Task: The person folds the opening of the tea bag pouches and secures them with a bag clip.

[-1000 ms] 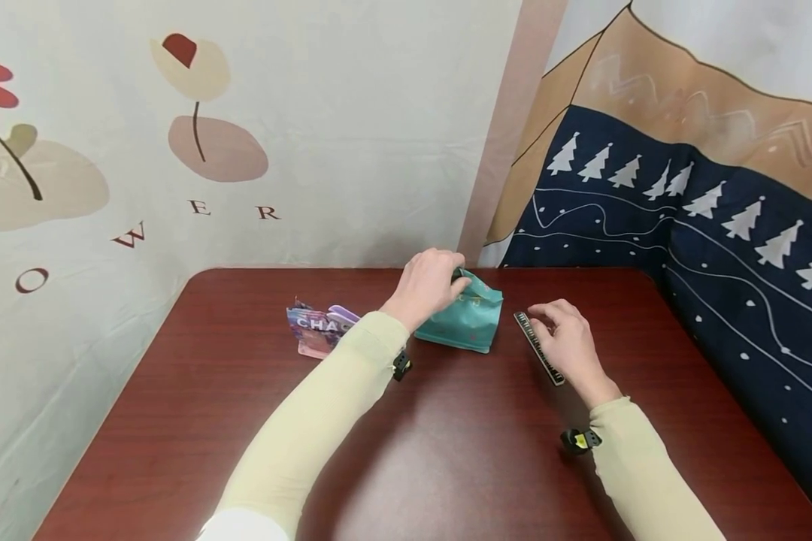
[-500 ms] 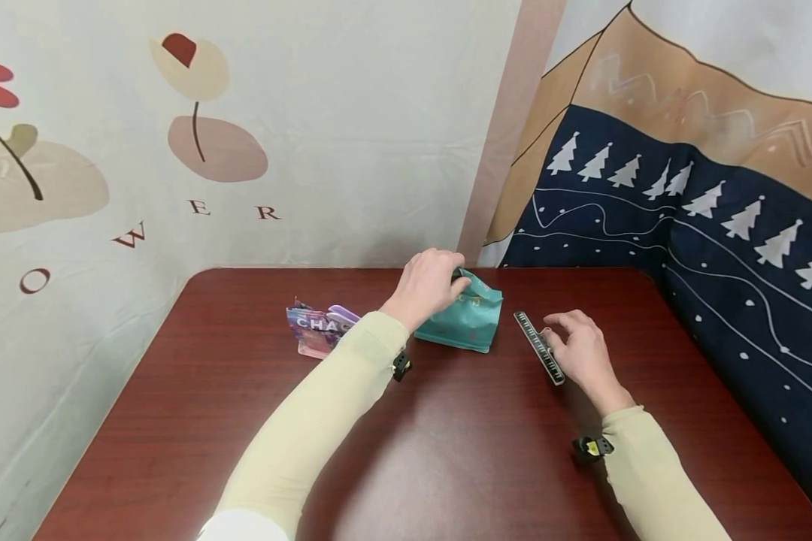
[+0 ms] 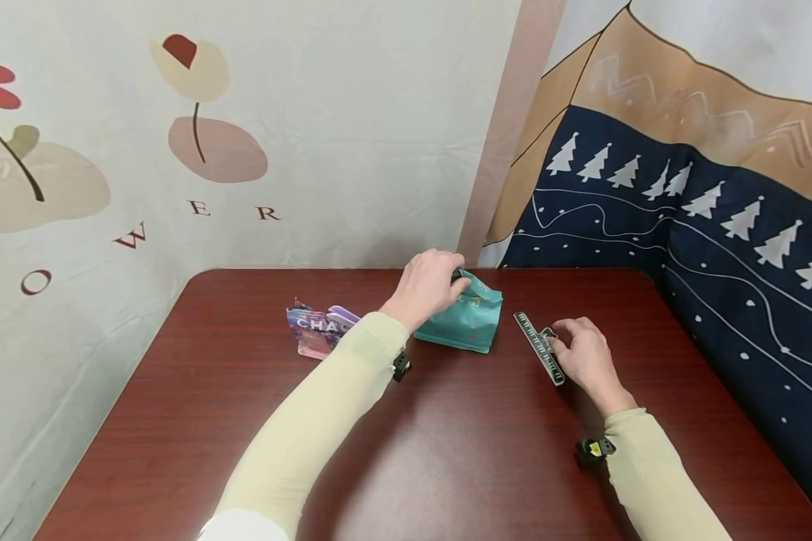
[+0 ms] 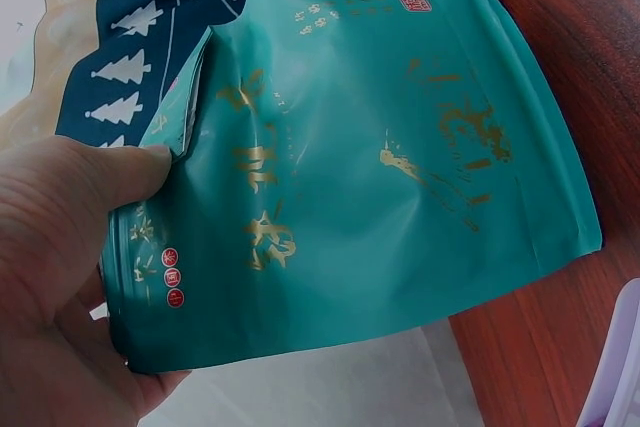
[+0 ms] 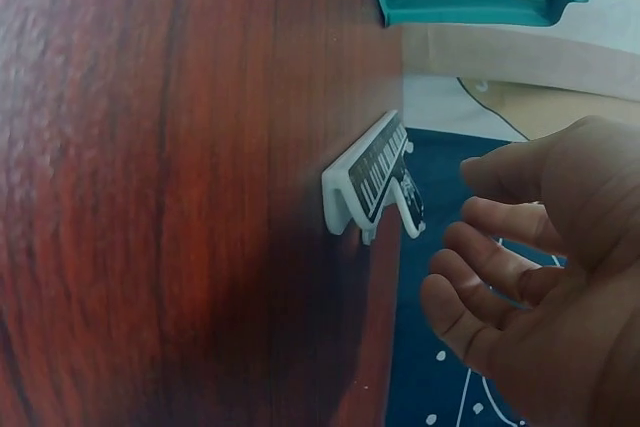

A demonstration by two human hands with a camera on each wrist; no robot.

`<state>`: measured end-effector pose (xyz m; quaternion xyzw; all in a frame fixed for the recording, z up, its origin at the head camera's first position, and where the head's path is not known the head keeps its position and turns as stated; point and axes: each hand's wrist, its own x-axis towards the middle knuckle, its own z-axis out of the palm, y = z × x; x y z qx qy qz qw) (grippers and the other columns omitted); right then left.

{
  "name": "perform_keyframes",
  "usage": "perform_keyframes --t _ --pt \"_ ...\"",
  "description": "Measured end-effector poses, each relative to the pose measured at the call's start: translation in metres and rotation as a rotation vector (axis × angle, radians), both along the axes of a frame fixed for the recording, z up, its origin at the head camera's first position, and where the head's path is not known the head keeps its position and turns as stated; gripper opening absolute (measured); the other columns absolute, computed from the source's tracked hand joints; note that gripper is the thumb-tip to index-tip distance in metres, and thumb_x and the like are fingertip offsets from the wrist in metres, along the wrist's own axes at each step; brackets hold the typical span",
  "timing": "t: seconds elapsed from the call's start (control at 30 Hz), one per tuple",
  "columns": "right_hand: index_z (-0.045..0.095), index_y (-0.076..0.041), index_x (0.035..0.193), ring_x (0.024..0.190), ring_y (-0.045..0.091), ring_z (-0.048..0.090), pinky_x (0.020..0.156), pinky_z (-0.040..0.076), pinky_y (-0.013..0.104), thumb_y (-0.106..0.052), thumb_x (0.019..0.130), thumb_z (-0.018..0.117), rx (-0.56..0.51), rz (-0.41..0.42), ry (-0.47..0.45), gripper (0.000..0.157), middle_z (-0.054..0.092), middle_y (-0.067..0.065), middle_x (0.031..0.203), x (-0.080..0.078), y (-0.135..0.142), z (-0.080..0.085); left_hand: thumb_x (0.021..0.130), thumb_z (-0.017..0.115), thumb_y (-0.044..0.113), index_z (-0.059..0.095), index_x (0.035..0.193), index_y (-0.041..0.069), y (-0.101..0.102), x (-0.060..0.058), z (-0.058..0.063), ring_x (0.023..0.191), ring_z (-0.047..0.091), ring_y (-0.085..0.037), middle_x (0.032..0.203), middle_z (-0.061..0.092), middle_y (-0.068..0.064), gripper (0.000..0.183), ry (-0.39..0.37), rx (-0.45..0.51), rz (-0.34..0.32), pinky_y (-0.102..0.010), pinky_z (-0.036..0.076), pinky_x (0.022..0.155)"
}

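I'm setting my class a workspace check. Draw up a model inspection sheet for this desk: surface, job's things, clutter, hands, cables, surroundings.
Surface: red-brown wood-grain table.
Job's things: teal bag, gripped near its top; clip with a piano-key pattern, on the table to the bag's right.
Clutter: packet lettered "CHA", with a purple item by it, both partly hidden by the left sleeve.
Hands: left hand holds the bag; right hand is beside the clip, a gap between them in the right wrist view.
Cables: nothing seen.
Surroundings: pale flower-print backdrop; navy backdrop with white trees.
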<state>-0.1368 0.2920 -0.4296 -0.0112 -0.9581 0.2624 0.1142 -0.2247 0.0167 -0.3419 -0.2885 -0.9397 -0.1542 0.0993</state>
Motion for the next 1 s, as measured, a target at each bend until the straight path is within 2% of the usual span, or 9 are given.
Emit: perform_keyframes --t 0.37,0.7,1.0 --pt "0.064 0.010 0.122 0.099 0.041 0.059 0.088 0.048 0.058 -0.010 0.097 0.064 0.016 -0.023 -0.096 0.033 0.061 0.029 0.117 -0.001 0.003 -0.005 0.101 0.068 0.030 0.065 0.087 0.013 -0.001 0.000 -0.002 0.079 0.060 -0.022 0.079 0.066 -0.001 0.022 0.026 0.019 -0.013 -0.035 0.051 0.073" --pt "0.063 0.013 0.121 0.096 0.041 0.057 0.087 0.048 0.058 -0.014 0.097 0.061 0.050 -0.028 -0.151 0.036 0.059 0.032 0.115 -0.005 0.004 -0.007 0.101 0.068 0.030 0.067 0.090 0.014 -0.001 -0.002 -0.002 0.077 0.057 -0.020 0.078 0.064 0.000 0.020 0.015 0.016 -0.012 -0.033 0.050 0.071" --pt "0.064 0.012 0.118 0.092 0.042 0.055 0.082 0.049 0.057 -0.016 0.097 0.062 0.085 -0.030 -0.187 0.034 0.058 0.032 0.114 -0.006 0.004 -0.011 0.101 0.068 0.031 0.065 0.087 0.014 -0.001 -0.002 -0.002 0.077 0.057 -0.020 0.075 0.062 0.000 0.022 0.020 0.014 -0.011 -0.033 0.050 0.071"
